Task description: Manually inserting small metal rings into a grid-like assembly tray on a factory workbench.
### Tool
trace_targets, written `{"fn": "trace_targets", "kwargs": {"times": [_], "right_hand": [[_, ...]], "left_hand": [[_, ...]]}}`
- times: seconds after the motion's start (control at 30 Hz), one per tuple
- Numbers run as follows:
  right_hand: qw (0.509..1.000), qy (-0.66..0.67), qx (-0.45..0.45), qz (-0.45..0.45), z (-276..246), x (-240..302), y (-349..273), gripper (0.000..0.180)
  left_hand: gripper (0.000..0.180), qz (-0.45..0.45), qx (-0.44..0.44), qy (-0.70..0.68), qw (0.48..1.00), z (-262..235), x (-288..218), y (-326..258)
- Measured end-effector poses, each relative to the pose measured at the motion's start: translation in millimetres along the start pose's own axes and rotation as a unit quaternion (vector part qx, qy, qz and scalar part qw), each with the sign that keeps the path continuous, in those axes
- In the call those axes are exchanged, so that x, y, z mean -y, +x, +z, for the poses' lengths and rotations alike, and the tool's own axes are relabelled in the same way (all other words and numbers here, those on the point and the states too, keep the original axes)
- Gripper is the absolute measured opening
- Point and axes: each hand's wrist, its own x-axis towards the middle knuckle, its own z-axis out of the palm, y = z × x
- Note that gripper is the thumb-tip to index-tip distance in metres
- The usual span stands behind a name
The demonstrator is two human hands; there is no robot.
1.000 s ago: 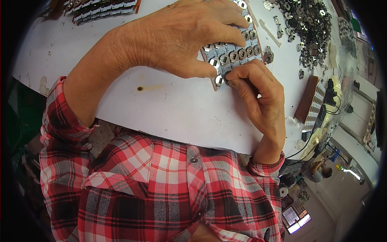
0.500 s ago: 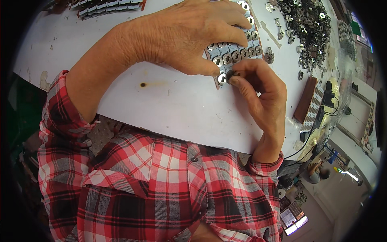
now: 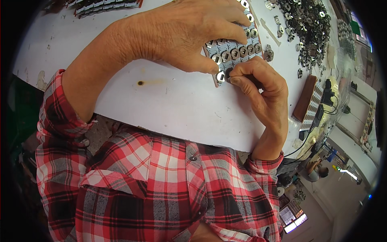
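Note:
A blue-grey panel with rows of round metal pieces, many with a dark slot in the middle, lies on the white table under my hands. My left hand rests across the panel with its fingers spread, covering much of the far rows; its thumb tip is beside the nearest row. Between the thumb and forefinger of my right hand is a dark round metal piece, set at the panel's near edge. Just left of it sits a shiny slotted metal piece.
A heap of loose metal pieces spreads over the far right, with a few strays near the panel. Stacked panels lie at far left. A brown-edged panel stack and black cables are at right. Another person sits in the background.
My right hand has brought the dark round piece down against the panel's near edge, where it was tilted in the fingertips before. My left hand stays nearly in place.

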Motion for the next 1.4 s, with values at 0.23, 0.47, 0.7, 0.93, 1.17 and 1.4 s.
{"fn": "trace_targets", "kwargs": {"times": [0.23,0.47,0.7,0.93,1.17,1.4], "right_hand": [[0.999,-0.027,0.004,0.029,-4.6,5.2,0.3,0.008],[1.0,-0.018,0.0,-0.016,3.2,-2.3,2.0,0.006],[0.986,0.131,-0.055,0.091,3.0,-0.4,-0.6,0.005],[0.996,0.071,-0.009,0.054,-1.7,0.0,-1.8,0.003],[0.998,-0.052,0.004,-0.032,-0.7,2.2,-0.1,0.006],[0.993,0.041,-0.075,0.083,10.2,9.2,-6.5,0.014]], "left_hand": [[0.059,-0.003,0.009,0.0,1.0,1.3,0.8,0.0],[0.058,-0.008,0.008,0.005,1.0,1.5,0.3,-1.7],[0.057,0.006,-0.002,0.017,1.0,4.0,2.2,-2.4],[0.058,0.013,-0.011,-0.009,1.0,3.0,2.2,-2.0],[0.057,0.01,-0.009,0.015,1.0,4.7,1.8,-1.9],[0.055,-0.003,0.005,0.007,1.0,2.3,1.3,-1.6]]}}
